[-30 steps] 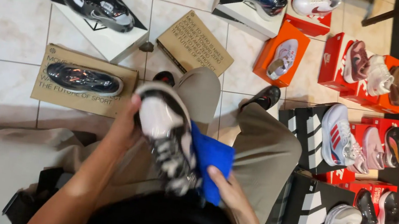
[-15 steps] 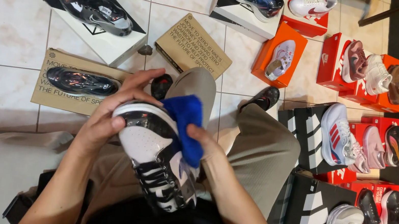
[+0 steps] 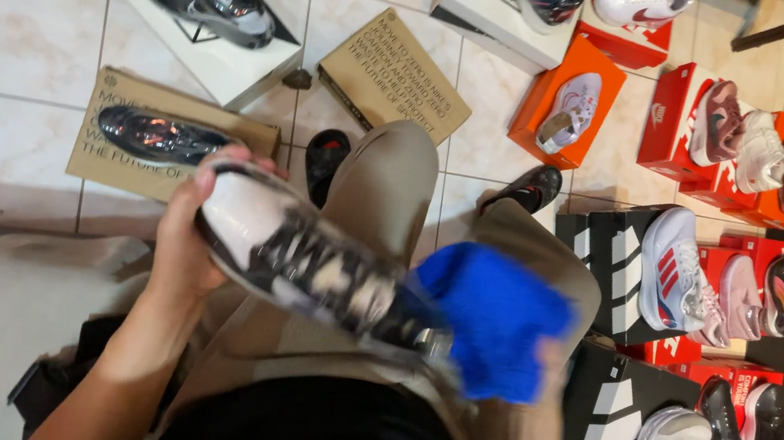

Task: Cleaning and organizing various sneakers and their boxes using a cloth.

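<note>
Head view: I see my left hand [image 3: 178,247] gripping the shoe [image 3: 305,264] at its toe; its long axis runs right toward my blurred right hand [image 3: 549,367] clutching the blue cloth [image 3: 495,319].

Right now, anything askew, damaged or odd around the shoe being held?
Nothing stands out. The left hand grips the black and white sneaker by one end, tilted over the lap. The blue cloth covers the right hand at its other end. Both are motion-blurred, so fine damage cannot be judged. Display shoes sit on their boxes on the tiled floor.
</note>
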